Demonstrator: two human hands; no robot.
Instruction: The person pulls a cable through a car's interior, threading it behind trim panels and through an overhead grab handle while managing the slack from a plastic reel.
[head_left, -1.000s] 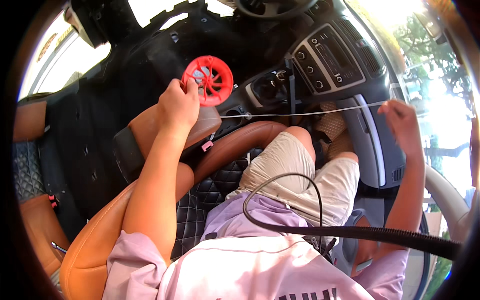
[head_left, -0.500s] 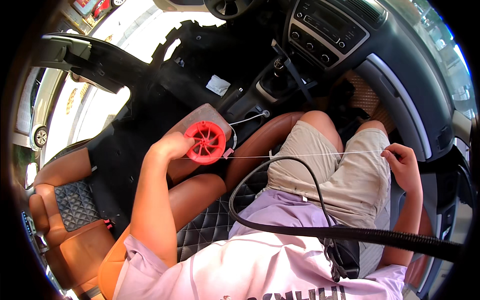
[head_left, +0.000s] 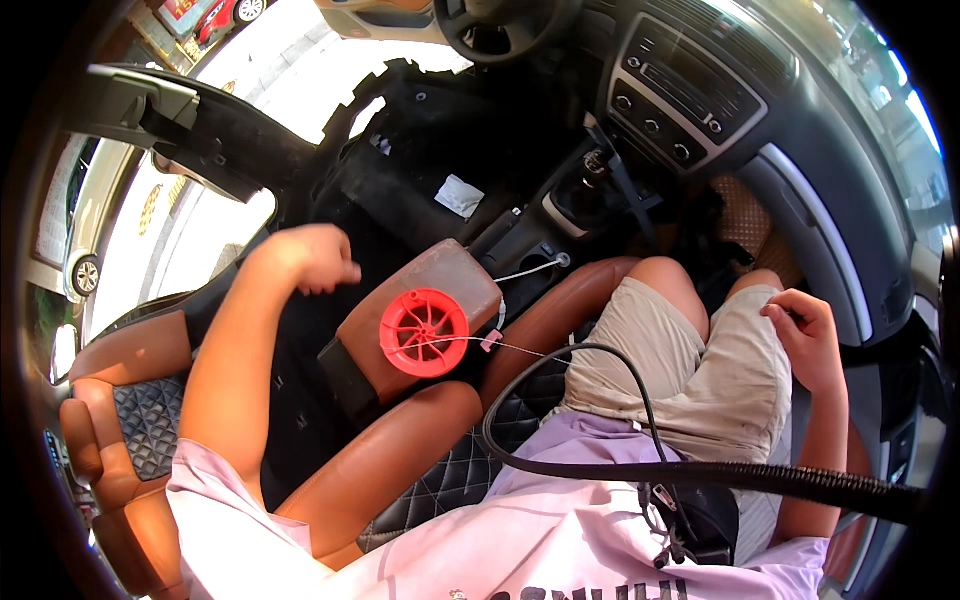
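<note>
A red spoked reel (head_left: 424,332) lies on the brown centre armrest (head_left: 450,268), with a thin pale string (head_left: 520,349) running slackly off it to the right. My left hand (head_left: 318,259) is raised above and left of the reel, empty, its fingers loosely bent and apart and slightly blurred. My right hand (head_left: 806,338) is by my knee on the right, fingers closed in a pinch; what they hold is too small to make out. A black cable (head_left: 555,470) loops across my lap.
Around me are a brown seat edge (head_left: 395,450), a gear lever (head_left: 592,170), a dashboard console (head_left: 680,90) and a steering wheel (head_left: 500,40). A white packet (head_left: 459,197) lies on the black floor. An open door (head_left: 150,120) is at upper left.
My left hand has let go of the red reel and moved up and left; the reel rests on the armrest. The string has slackened. My right hand stays near my knee.
</note>
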